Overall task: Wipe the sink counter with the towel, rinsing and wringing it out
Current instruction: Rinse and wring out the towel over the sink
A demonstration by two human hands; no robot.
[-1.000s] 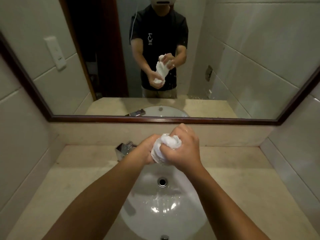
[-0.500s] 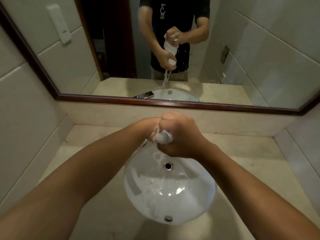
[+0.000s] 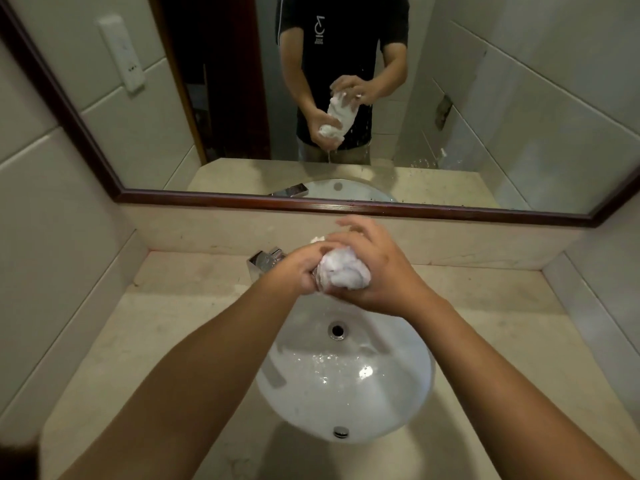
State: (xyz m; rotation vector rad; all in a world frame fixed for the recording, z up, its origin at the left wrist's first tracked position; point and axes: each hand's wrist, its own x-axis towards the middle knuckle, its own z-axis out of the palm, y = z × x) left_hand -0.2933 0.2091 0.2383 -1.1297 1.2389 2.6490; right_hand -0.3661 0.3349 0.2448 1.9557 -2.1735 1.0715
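A wet white towel (image 3: 343, 273), bunched into a wad, is held between both hands above the back of the white sink basin (image 3: 424, 375). My left hand (image 3: 299, 270) grips its left, lower end with curled fingers. My right hand (image 3: 384, 271) cups its right side, with the thumb under the wad and the fingers loosely raised over the top. The mirror (image 3: 485, 109) shows drops falling from the towel. Water beads lie inside the basin. The beige sink counter (image 3: 166, 323) surrounds the basin.
A chrome faucet (image 3: 265, 261) stands at the back of the counter, just left of my hands. The drain (image 3: 336, 330) sits in the basin under the towel. Tiled walls close in on both sides, and a low backsplash runs under the wood-framed mirror.
The tight two-fisted twist has eased. My right hand's fingers have loosened and lifted, and more of the towel shows between the hands. The view has tilted back up a little.
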